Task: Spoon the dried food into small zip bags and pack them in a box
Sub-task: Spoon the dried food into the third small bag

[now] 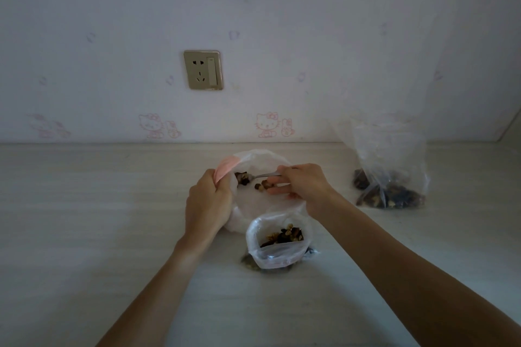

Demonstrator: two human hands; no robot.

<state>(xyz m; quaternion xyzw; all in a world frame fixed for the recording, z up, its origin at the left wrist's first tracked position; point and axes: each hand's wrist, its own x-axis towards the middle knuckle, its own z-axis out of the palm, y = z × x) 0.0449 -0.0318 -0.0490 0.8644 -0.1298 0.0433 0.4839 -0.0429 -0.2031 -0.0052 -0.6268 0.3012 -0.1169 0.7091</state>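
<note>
The left hand (208, 200) gripped the rim of the big white bag (259, 205) to keep its mouth wide. The right hand (303, 186) pinched the spoon (262, 176), loaded with dried food (242, 178) (dark bits). The small zip bag (277, 245) stood open just beside, toward the table's (84, 220) near edge, so each scoop travelled little.

Figure: I see my two forearms entering from the lower edge of the frame, one at lower left, one at lower right, both bare to the frame edge with no sleeve in view. My left hand (208, 203) and right hand (304, 186), at centre, wear no glove, ring or watch.
</note>
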